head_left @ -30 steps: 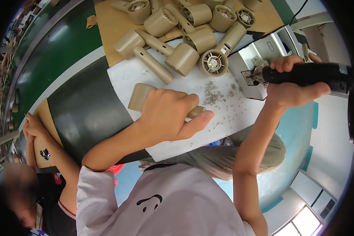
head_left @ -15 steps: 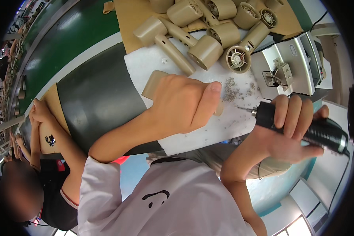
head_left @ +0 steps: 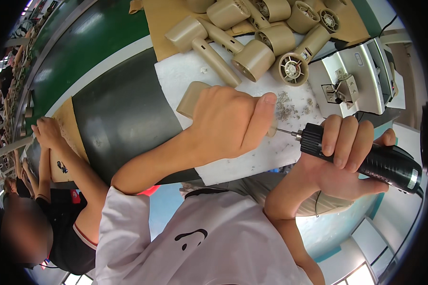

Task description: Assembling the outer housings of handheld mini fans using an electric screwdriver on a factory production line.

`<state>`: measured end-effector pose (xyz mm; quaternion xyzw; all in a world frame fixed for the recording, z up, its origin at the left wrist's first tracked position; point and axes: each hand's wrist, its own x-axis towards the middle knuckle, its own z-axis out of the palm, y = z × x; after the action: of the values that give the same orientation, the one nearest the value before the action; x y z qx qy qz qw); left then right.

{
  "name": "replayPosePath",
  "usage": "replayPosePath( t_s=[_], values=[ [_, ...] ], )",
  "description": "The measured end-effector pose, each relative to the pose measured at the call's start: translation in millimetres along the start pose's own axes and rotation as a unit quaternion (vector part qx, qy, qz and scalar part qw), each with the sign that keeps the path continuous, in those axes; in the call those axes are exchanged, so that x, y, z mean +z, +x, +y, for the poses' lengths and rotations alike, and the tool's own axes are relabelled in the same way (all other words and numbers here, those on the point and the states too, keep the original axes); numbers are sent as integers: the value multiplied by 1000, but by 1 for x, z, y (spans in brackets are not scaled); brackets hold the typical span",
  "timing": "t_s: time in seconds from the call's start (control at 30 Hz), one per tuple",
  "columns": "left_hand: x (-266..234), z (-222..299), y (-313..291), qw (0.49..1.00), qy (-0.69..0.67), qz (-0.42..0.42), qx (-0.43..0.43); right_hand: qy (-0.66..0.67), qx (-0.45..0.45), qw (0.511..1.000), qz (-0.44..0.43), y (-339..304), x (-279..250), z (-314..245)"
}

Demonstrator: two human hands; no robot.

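My left hand [head_left: 230, 122] is wrapped round a tan hair dryer body [head_left: 190, 100], covering most of it. Its barrel shows to the left of my fist, and a small part of its other end peeks out on the right. My right hand [head_left: 337, 159] grips a black electric screwdriver [head_left: 390, 166] with a cable at its back end. The thin bit points left, its tip at or very close to the exposed end of the hair dryer; contact cannot be made out. Small loose screws [head_left: 286, 108] lie scattered on a white foam sheet [head_left: 233, 172] just beyond.
Several tan hair dryer bodies [head_left: 254, 61] are piled at the far side on foam and cardboard. A silvery box with a metal bracket [head_left: 342, 90] stands at the far right. Black matting [head_left: 123, 114] lies left. A co-worker's hands [head_left: 47, 132] are further left, near small dark parts [head_left: 62, 166].
My right hand has brought the screwdriver slightly left, its bit now reaching the hair dryer's end. My left hand keeps its hold. The view has shifted a little.
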<state>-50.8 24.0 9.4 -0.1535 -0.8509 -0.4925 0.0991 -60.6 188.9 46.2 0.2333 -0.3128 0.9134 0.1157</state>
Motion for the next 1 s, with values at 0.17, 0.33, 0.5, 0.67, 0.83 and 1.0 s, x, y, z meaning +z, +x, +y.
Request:
replayPosePath(
  t_s=[0.17,0.33,0.5,0.67,0.83,1.0],
  values=[
    [-4,1,-3,999,27,11,-20,15,-13,1000,-13,-4,5,5],
    [-17,6,2,999,10,-29,13,15,15,1000,3,1,13,-4],
    [-98,-54,14,852,520,-32,39,-110,-67,992,12,29,-35,-38],
    [-93,-39,24,863,488,54,120,-248,-98,962,54,61,-66,-57],
    [-57,-45,33,894,354,-155,228,-408,-129,898,103,69,-66,-26],
    [-57,-52,31,892,354,-187,210,-448,-86,879,137,75,-66,-13]
  ],
)
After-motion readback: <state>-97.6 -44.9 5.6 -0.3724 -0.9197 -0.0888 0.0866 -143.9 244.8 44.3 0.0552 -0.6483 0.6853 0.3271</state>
